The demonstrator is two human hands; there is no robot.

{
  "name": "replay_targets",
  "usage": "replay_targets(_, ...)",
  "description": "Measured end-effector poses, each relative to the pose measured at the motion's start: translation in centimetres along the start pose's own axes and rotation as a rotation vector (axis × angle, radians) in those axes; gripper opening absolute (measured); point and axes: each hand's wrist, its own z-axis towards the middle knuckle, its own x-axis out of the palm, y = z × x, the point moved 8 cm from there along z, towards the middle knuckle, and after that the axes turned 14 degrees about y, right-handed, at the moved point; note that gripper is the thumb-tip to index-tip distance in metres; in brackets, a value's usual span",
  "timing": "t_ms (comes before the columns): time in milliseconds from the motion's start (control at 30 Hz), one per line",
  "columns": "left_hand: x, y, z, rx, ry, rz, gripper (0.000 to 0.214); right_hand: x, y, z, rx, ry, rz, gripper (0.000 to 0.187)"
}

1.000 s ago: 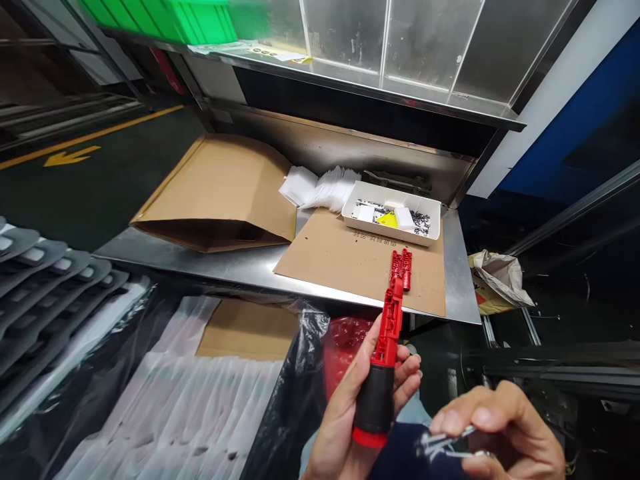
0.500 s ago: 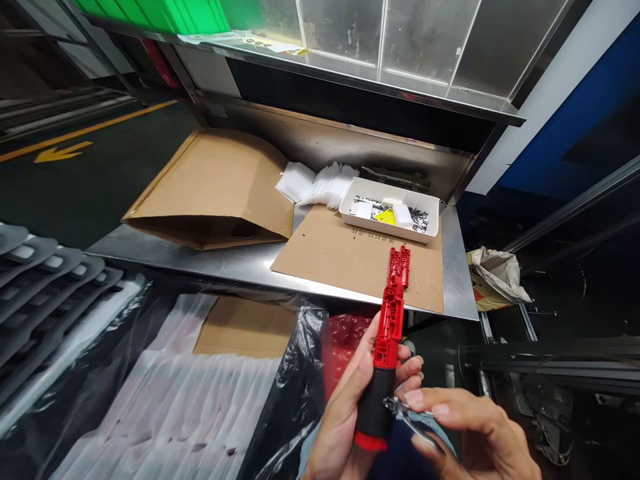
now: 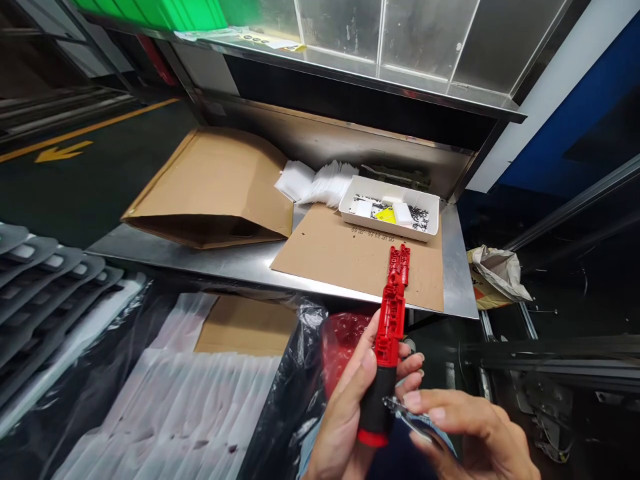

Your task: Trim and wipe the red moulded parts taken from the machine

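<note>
The left hand (image 3: 345, 413) half-encircled the black handle (image 3: 376, 395), seemingly for steadiness; beside the handle, the right hand (image 3: 483, 427) pinched a metal tool (image 3: 395, 404).

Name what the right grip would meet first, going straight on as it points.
Probably the black section of the red-and-black piece in the left grip. The shiny metal in the right grip would lead; depth leaves any gap unclear.

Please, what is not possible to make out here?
Head view:
Left hand: palm hidden behind the red-and-black part.
Shiny metal bits: count unclear, partly covered by the right hand.
Green bin: cut off by the top edge.
Small pieces in the white tray: too small to identify.
</note>
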Motion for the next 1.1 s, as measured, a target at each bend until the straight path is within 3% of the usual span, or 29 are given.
replay_targets(267, 0.1, 0.2, 0.2, -0.012, -0.001, -0.011, 0.047, -0.3, 0.7, 1.2, -0.071, -0.007, 0.006, 0.024)
replay_targets(367, 0.2, 0.2, 0.2, -0.002, -0.002, -0.026, 0.043, -0.5, -0.9, 0.7, 0.073, -0.007, 0.188, 0.015)
replay_targets(467, 0.3, 0.1, 0.2, 0.006, 0.003, -0.048, 0.04, -1.4, -2.6, -0.6, 0.235, -0.167, 0.387, 0.014)
replay_targets(533, 0.4, 0.2, 0.2, -0.003, 0.012, -0.049, 0.038, -1.9, -2.2, -0.9, 0.194, -0.204, 0.347, 0.015)
replay_targets(733, 0.6, 0.3, 0.2, -0.002, 0.035, -0.038, 0.04, -0.6, -1.1, -0.8, 0.087, 0.0, 0.079, 0.029)
replay_targets(1100, 0.0, 0.4, 0.3, -0.008, -0.001, 0.02, 0.057, -0.3, -1.0, -1.0, 0.095, -0.011, 0.009, 0.026)
